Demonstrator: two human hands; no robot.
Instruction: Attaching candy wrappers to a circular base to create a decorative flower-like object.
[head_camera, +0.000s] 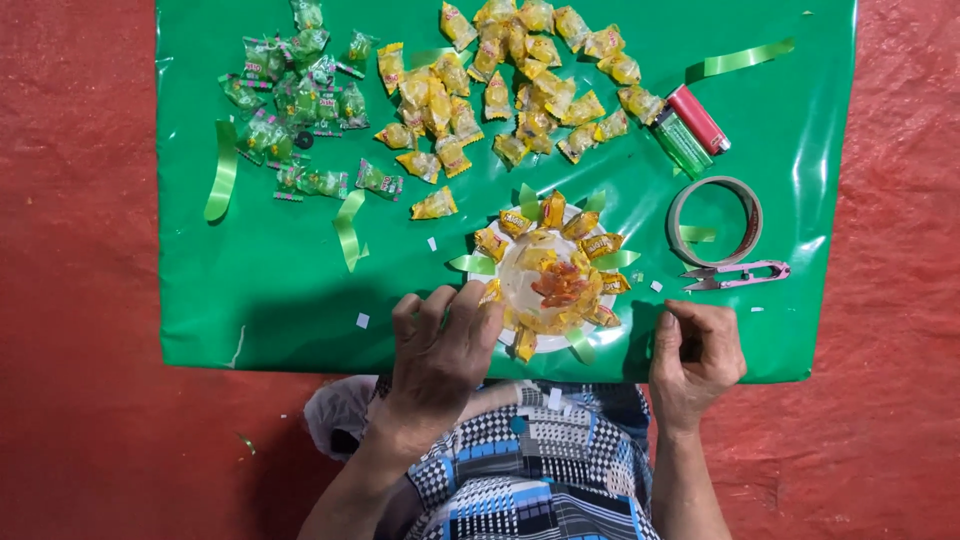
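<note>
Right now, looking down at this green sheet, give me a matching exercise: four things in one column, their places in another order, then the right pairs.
Things:
1. green-wrapped candies
2. tape roll
3. snips
4. left hand

Places:
A. at the near-left edge of the candy-ringed plate
B. far left part of the green sheet
C. just nearer than the tape roll, at the right
D. right of the plate, nearer than the two lighters

Pairs: 1-B, 2-D, 3-C, 4-A
</note>
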